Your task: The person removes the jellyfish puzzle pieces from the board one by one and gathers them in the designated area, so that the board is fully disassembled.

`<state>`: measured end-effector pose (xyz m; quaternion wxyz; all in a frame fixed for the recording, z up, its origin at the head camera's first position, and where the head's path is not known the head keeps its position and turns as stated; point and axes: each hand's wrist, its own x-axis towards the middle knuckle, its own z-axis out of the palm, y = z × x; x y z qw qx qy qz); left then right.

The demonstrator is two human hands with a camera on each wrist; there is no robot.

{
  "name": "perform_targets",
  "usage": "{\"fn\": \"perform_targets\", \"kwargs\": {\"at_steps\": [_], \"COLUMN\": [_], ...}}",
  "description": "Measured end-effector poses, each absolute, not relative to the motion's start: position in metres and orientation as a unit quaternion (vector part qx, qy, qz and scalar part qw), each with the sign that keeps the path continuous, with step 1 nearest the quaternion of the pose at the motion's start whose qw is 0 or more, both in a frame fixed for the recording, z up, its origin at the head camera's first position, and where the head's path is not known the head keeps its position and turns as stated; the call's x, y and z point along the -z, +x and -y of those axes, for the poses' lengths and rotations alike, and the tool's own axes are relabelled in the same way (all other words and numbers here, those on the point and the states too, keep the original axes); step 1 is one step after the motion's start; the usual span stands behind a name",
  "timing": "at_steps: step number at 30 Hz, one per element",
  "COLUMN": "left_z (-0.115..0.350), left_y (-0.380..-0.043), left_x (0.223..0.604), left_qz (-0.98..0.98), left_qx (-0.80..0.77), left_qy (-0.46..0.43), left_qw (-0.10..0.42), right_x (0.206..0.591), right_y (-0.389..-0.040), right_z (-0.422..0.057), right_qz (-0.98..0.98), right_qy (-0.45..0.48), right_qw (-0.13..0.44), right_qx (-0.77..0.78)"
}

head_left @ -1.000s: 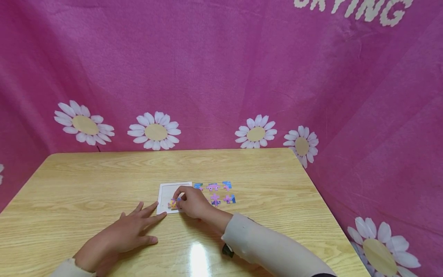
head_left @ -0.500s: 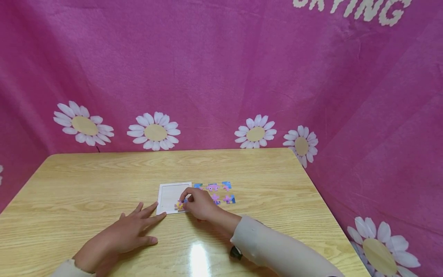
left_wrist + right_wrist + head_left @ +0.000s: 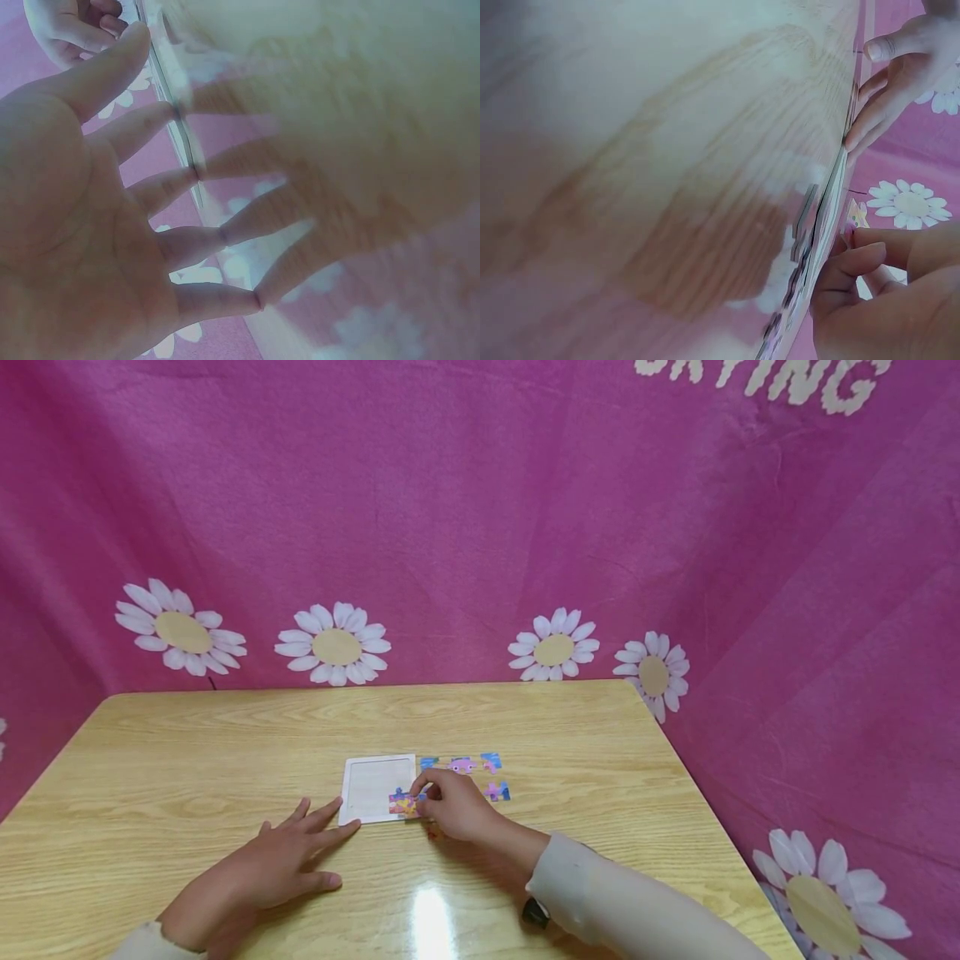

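Observation:
My left hand [image 3: 288, 860] lies with fingers spread on the table, its fingertips at the left edge of a white puzzle tray [image 3: 345, 789]. In the left wrist view that hand [image 3: 120, 202] shows its palm and straight fingers meeting the tabletop. Over the tray's lower right corner, my right hand [image 3: 457, 806] pinches a colourful jigsaw piece [image 3: 402, 804] between thumb and forefinger. Whether it is one piece or two joined cannot be told. The right wrist view shows the right hand [image 3: 892, 292] with the pinched piece [image 3: 856, 214] raised at its fingertips.
Right of the tray lie several loose jigsaw pieces, among them a pink one with eyes [image 3: 462, 766], a blue corner piece [image 3: 491, 762] and a pink-blue one [image 3: 498, 791]. A small red patch [image 3: 433, 832] shows below my right hand. A pink flowered cloth [image 3: 450, 527] hangs behind the wooden table [image 3: 225, 735].
My right hand has moved right along the tray's lower side with the jigsaw piece, from near the middle to the right corner. My left hand has stayed in place.

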<state>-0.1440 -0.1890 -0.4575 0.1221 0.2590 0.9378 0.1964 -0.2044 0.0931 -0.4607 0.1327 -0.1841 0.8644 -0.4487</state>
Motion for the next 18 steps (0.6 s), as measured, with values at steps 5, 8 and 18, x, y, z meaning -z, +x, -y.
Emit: {"fn": "perform_targets", "kwargs": {"at_steps": [5, 8, 18], "left_z": [0.189, 0.189, 0.189], "left_y": [-0.144, -0.145, -0.146], "left_x": [0.458, 0.458, 0.458], "left_qz": [-0.938, -0.939, -0.941], "left_qx": [-0.195, -0.195, -0.19], "left_qy": [0.257, 0.252, 0.247], "left_qw": [0.126, 0.132, 0.135], "right_x": [0.459, 0.458, 0.458], "right_y": [-0.202, -0.201, -0.194], "right_z": [-0.104, -0.111, -0.138], "right_qz": [-0.867, -0.875, -0.876], "right_qy": [-0.18, -0.174, -0.168], "right_qw": [0.126, 0.117, 0.11], "right_qx": [0.447, 0.435, 0.439]}}
